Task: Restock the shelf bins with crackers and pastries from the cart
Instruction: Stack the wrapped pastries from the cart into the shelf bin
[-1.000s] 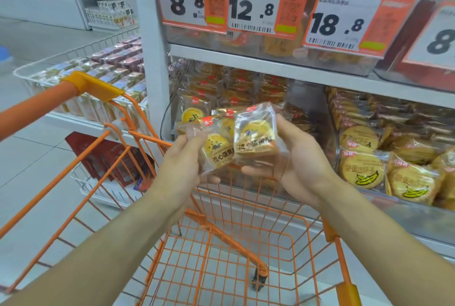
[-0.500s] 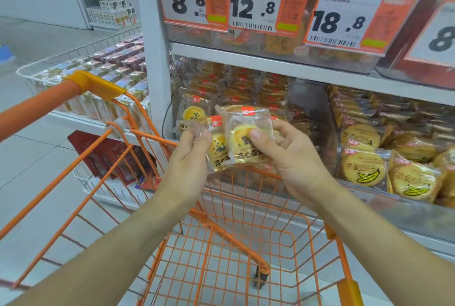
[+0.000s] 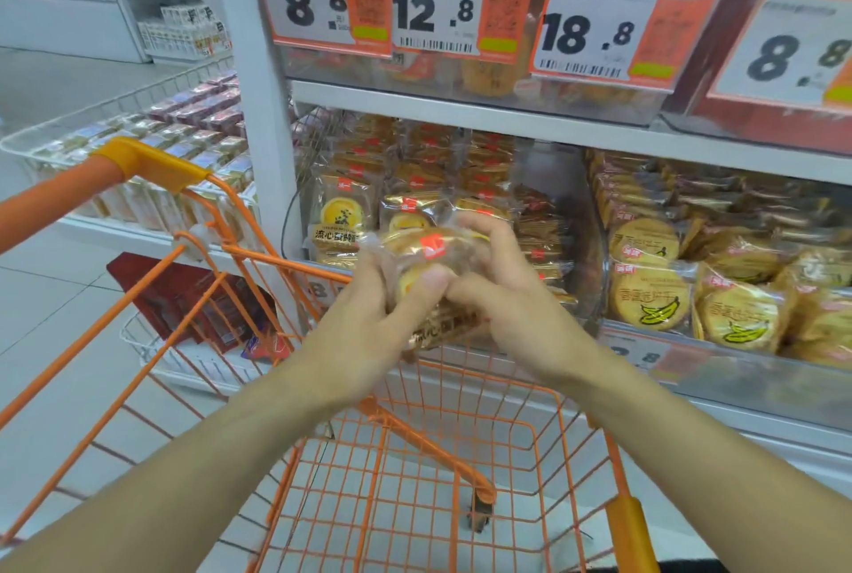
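Note:
Both hands hold a small stack of clear-wrapped yellow pastry packets [image 3: 431, 250] above the orange cart [image 3: 415, 480], just in front of the middle shelf bin. My left hand [image 3: 369, 323] grips the stack from the left, thumb pressed on its front. My right hand [image 3: 498, 296] curls over the stack from the right and top. The bin [image 3: 567, 185] behind holds several matching egg-yolk pastry packets [image 3: 339, 217]. The cart basket below my hands looks empty.
A neighbouring bin to the right holds banana cracker packs [image 3: 654, 296]. Orange price tags [image 3: 594, 24] hang from the upper shelf. A white shelf post [image 3: 258, 111] stands left of the bin. A wire basket of boxed snacks [image 3: 152, 134] lies beyond the cart handle [image 3: 69, 185].
The two hands have come together, pressing their separate packets into one stack, and moved slightly forward toward the bin.

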